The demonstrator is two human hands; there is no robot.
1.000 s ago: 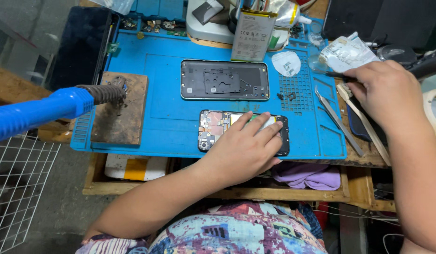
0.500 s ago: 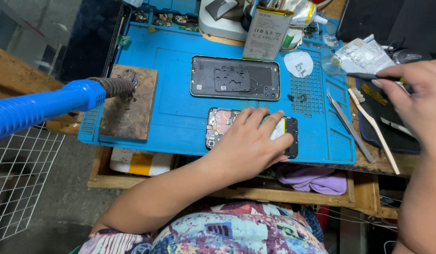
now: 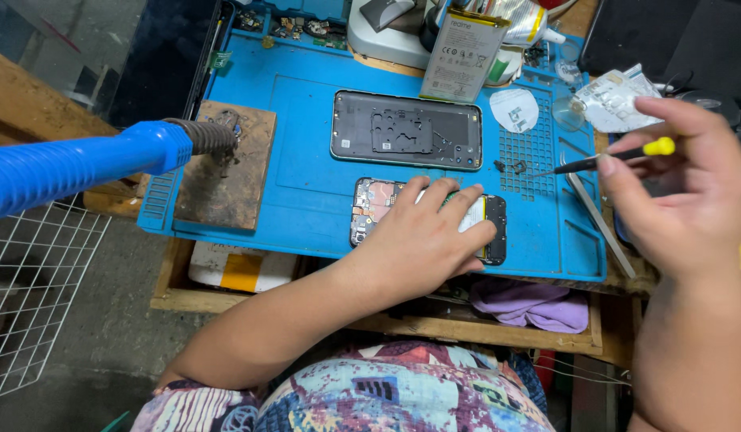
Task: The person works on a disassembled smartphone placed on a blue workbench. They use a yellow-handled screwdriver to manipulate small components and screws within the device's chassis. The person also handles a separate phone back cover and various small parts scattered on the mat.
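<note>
My left hand (image 3: pixel 429 237) lies flat on an opened phone body (image 3: pixel 372 206) at the front of the blue work mat (image 3: pixel 306 136), pressing it down. My right hand (image 3: pixel 682 192) is raised at the right edge of the mat and grips a small black screwdriver with a yellow cap (image 3: pixel 618 155), its tip pointing left over the mat's dotted grid. A separate dark phone back frame (image 3: pixel 406 130) rests on the mat behind the opened phone. Tiny screws (image 3: pixel 510 166) sit near the grid.
A blue-handled tool (image 3: pixel 82 164) reaches in from the left over a scorched wooden block (image 3: pixel 226 172). A phone battery (image 3: pixel 460 54) leans at the back. Metal tweezers (image 3: pixel 598 216) lie at the mat's right. Purple cloth (image 3: pixel 538 304) hangs below; a wire rack (image 3: pixel 34 296) stands at lower left.
My right hand has picked up the screwdriver from the right side and lifted it toward the mat. My left hand has stayed on the opened phone. The view has shifted closer.
</note>
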